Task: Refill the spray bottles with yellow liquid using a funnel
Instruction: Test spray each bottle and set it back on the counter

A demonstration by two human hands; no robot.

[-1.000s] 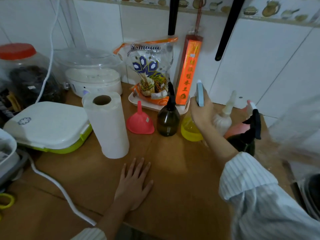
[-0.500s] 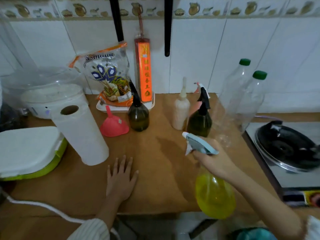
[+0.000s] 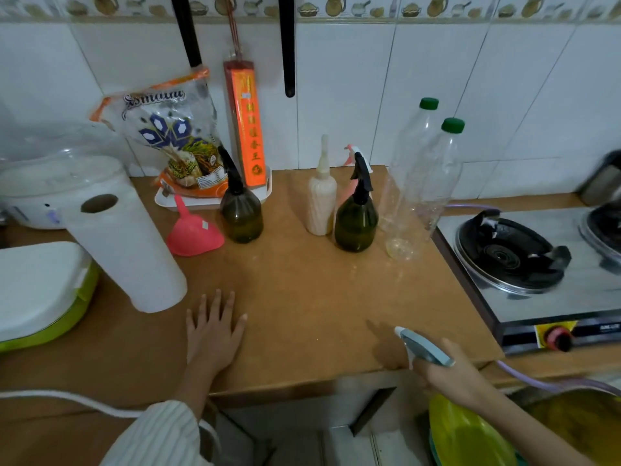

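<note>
The yellow spray bottle (image 3: 467,432) had dropped below the bench (image 3: 302,297) edge in the right hand (image 3: 447,375)'s closed grip, left hand (image 3: 213,331) flat and empty, funnel (image 3: 195,235) untouched.

Left hand (image 3: 215,334) flat, fingers spread; right hand (image 3: 450,375) gripping.

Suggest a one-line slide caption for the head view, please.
Right hand holds the yellow spray bottle below the counter edge; left hand rests flat.
</note>
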